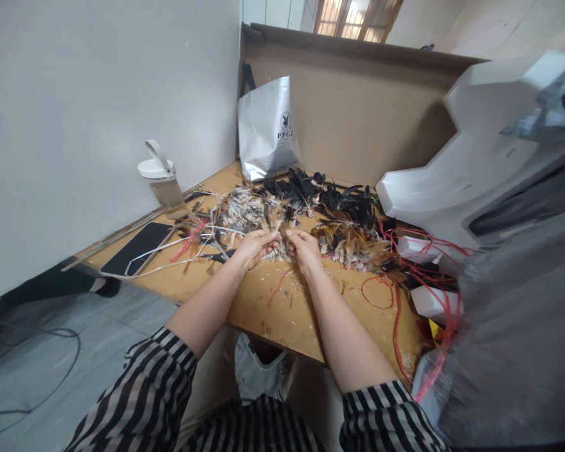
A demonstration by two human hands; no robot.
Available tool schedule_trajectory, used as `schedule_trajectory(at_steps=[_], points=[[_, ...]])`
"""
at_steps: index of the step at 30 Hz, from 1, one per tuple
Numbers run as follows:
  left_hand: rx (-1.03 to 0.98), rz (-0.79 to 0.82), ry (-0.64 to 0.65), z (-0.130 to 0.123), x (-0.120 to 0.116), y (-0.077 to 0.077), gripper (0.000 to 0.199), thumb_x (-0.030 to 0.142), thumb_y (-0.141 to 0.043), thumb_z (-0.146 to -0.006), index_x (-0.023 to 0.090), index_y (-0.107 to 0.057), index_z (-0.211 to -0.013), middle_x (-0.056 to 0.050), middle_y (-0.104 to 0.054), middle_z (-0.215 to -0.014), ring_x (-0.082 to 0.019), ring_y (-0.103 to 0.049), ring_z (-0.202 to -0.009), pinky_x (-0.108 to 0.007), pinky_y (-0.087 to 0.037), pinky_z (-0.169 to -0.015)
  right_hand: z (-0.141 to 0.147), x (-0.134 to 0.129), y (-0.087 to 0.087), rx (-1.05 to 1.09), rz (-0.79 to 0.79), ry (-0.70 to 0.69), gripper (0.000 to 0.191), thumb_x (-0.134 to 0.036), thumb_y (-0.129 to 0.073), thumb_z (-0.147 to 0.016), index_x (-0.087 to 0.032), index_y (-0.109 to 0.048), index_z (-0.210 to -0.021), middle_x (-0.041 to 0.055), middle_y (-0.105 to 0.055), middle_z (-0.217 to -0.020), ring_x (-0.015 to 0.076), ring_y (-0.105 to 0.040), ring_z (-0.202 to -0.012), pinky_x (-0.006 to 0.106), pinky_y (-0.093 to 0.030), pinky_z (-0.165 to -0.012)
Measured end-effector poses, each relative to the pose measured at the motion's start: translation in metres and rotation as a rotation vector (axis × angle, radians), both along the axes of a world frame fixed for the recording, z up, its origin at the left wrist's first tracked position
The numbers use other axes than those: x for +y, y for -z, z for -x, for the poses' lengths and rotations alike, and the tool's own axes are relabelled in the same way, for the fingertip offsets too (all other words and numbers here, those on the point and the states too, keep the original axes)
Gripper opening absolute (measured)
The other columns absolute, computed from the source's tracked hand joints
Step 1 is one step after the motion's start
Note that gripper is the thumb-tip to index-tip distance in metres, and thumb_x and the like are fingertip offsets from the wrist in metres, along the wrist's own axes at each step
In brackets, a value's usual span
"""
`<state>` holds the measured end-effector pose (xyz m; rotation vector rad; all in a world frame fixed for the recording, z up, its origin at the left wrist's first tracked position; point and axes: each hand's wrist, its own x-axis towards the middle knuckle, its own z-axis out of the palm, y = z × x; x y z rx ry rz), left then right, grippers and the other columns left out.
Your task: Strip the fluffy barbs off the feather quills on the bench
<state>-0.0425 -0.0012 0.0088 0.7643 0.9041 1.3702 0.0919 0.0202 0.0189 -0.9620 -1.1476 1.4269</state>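
My left hand (258, 247) is closed in a pinch on a small brown feather (274, 216) over the middle of the wooden table. Close beside it, my right hand (303, 247) pinches too, its fingertips at small brown feathers (289, 231). Pale, fluffy feathers (240, 210) lie in a heap behind my left hand. Black feathers (301, 187) spread along the back of the pile, and orange-brown feathers (353, 243) lie to the right of my right hand.
A phone (139, 248) and a lidded cup (166, 188) are at the left of the table (282, 326). Behind the feathers stands a silver bag (268, 132). Red strings (398, 326) and white foam pieces (417, 182) are on the right.
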Motion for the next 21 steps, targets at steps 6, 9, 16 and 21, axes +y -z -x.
schedule_trajectory(at_steps=[6, 9, 16, 21], points=[[-0.042, 0.019, -0.030, -0.001, 0.001, -0.002, 0.014, 0.019, -0.069, -0.063, 0.008, -0.061, -0.068, -0.005, -0.063, -0.064, -0.006, -0.056, -0.053, -0.012, -0.039, -0.043, 0.003, -0.006, -0.006, -0.092, -0.095, -0.016, 0.028, -0.040, -0.068, -0.055, -0.015, -0.061, -0.066, -0.0052, -0.048, -0.045, 0.0057, -0.036, -0.040, 0.020, -0.028, -0.041], [-0.033, 0.035, -0.017, 0.000, 0.001, -0.001, 0.014, 0.018, -0.069, -0.064, 0.008, -0.061, -0.068, -0.004, -0.061, -0.058, -0.006, -0.056, -0.051, -0.012, -0.039, -0.043, 0.004, -0.006, -0.003, -0.143, -0.167, -0.033, 0.026, -0.037, -0.068, -0.055, -0.015, -0.061, -0.065, -0.0022, -0.055, -0.052, 0.0073, -0.043, -0.047, 0.020, -0.034, -0.047], [0.066, 0.012, 0.056, -0.001, -0.003, -0.002, 0.018, 0.021, -0.069, -0.063, 0.006, -0.063, -0.071, -0.009, -0.065, -0.068, -0.007, -0.058, -0.055, -0.012, -0.041, -0.045, -0.002, 0.006, 0.007, -0.210, -0.272, 0.072, 0.025, -0.039, -0.060, -0.063, -0.014, -0.061, -0.066, -0.0015, -0.056, -0.056, 0.0081, -0.043, -0.050, 0.020, -0.034, -0.051], [0.090, 0.020, 0.039, -0.003, -0.004, -0.005, 0.019, 0.023, -0.069, -0.064, 0.007, -0.063, -0.072, -0.009, -0.065, -0.072, -0.006, -0.056, -0.053, -0.012, -0.040, -0.044, -0.026, 0.027, 0.012, -0.242, -0.299, 0.324, 0.028, -0.042, -0.055, -0.065, -0.014, -0.059, -0.063, -0.0031, -0.051, -0.052, 0.0091, -0.042, -0.050, 0.021, -0.033, -0.052]])
